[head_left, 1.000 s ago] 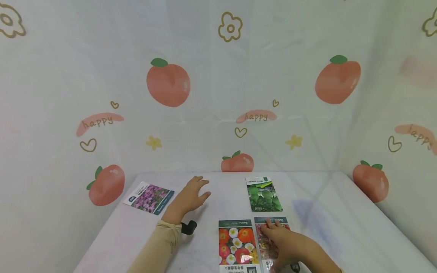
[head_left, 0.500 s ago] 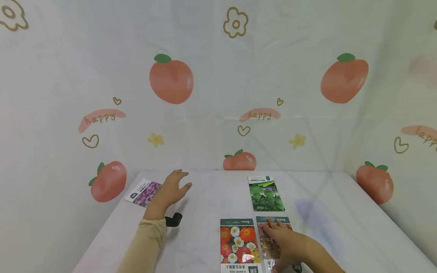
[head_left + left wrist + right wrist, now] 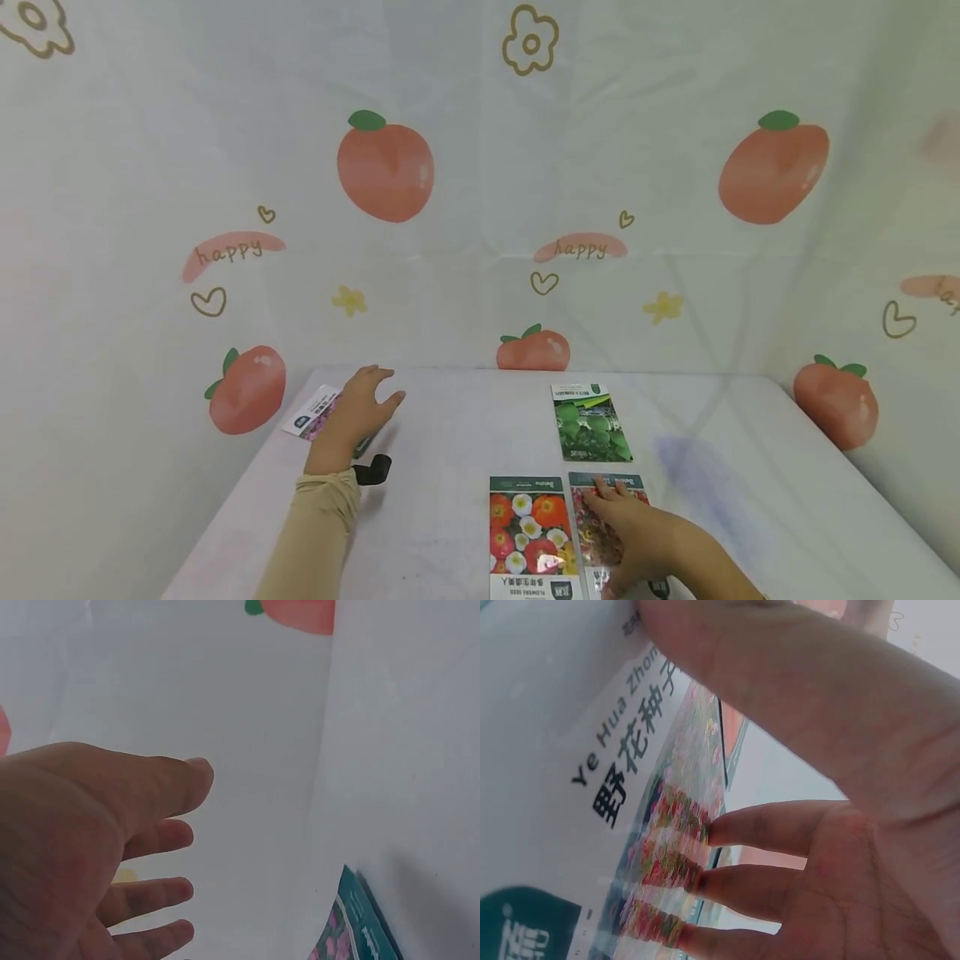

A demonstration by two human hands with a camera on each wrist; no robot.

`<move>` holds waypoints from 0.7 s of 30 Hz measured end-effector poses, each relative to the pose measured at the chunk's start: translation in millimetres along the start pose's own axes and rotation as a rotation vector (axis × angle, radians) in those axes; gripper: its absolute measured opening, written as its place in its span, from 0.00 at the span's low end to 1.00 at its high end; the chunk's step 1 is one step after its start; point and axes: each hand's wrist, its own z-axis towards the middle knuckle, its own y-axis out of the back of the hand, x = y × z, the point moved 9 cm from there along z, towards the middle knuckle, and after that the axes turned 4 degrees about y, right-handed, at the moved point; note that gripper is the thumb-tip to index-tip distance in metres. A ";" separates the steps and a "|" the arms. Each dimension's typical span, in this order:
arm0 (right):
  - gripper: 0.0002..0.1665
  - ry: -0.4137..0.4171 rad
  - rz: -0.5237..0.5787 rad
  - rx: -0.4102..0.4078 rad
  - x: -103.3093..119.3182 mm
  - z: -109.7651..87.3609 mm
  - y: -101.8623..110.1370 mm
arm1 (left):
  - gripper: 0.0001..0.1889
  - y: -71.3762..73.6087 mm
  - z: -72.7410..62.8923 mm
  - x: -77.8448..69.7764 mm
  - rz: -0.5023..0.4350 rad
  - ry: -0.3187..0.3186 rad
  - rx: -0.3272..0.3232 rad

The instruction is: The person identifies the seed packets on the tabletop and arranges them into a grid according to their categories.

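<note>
My left hand hovers over a seed packet with purple flowers at the far left of the table, hiding much of it. Its fingers are spread and hold nothing; in the left wrist view the packet's teal corner shows below and to the right of the hand. At front right, my right hand rests on a wildflower seed packet. Fingertips touch its flower picture in the right wrist view, and the thumb reaches across toward its white label.
A poppy seed packet lies just left of the wildflower one. Behind them is a packet with green leafy plants. The white table ends at a printed cloth backdrop on the back and sides.
My left hand has moved left, from beside the purple flower packet to over it. The right hand stays on the wildflower packet. The head view has shifted slightly.
</note>
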 end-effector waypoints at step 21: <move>0.70 -0.018 -0.010 -0.005 -0.8 -0.4 -1.2 | 0.33 33.4 -15.0 59.2 -0.014 0.189 0.030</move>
